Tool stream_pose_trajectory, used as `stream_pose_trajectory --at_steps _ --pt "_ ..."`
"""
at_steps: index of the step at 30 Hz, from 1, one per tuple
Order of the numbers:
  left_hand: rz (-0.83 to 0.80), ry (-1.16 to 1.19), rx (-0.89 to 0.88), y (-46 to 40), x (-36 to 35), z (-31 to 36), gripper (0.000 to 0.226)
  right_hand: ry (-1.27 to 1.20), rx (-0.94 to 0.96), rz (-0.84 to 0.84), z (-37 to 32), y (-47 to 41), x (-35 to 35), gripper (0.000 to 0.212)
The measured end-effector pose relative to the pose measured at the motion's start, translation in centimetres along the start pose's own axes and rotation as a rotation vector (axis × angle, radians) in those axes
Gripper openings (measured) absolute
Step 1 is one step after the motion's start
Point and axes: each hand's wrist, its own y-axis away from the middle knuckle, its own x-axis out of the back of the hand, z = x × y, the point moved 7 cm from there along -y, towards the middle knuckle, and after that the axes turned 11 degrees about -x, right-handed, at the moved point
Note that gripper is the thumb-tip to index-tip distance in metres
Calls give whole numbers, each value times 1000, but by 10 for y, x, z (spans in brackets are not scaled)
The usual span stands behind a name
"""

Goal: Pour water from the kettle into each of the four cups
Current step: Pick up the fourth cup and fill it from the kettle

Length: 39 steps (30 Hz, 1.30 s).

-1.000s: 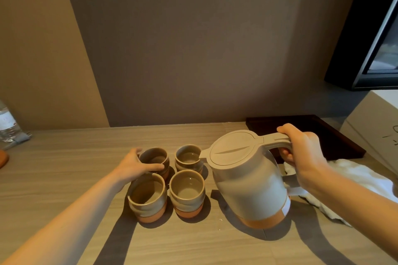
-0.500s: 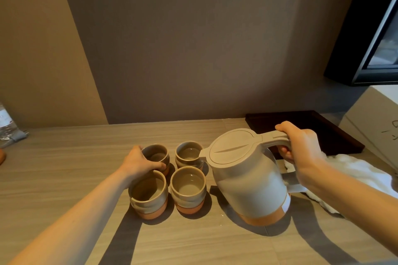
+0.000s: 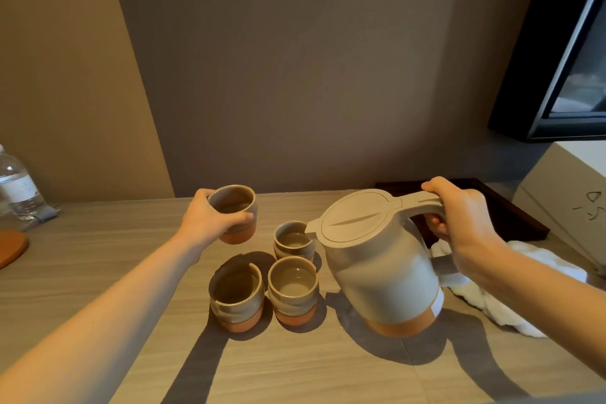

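The desk looks like pale wood with fine streaked grain and a matt finish. The four cups look ceramic, glazed grey-beige with a soft sheen above and bare, rougher terracotta at the foot; the kettle is smooth matt plastic, beige over an orange base. A white cloth looks soft and nubby, the bottle clear glossy plastic, the tray dark wood.

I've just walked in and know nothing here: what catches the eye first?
The big grey plastic kettle with an orange base, its handle held by the right hand. Left of it, the left hand holds one grey-and-terracotta ceramic cup above three matching cups on the wooden counter.
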Motion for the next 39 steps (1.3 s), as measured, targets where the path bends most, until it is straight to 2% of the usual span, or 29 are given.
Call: stream_pose_trajectory --at_steps 10,15,19,23,27,33,39 --pt "6 203 -66 49 13 32 71 -38 55 -14 -29 30 -2 30" --pt "-43 216 -113 78 6 39 71 -48 75 -42 -37 42 -1 29" --pt "-124 171 -179 96 -5 45 72 -43 98 -54 -42 52 2 29" --pt "-165 10 -280 106 -14 52 80 -11 134 -52 -46 59 2 33" --pt "-197 -113 -390 117 -23 65 73 49 168 -51 -46 63 2 34" --pt "-239 -219 -449 121 -28 69 76 147 209 -52 -49 61 0 35" --pt "-273 -299 -434 119 -32 66 111 230 246 -58 -47 59 -7 40"
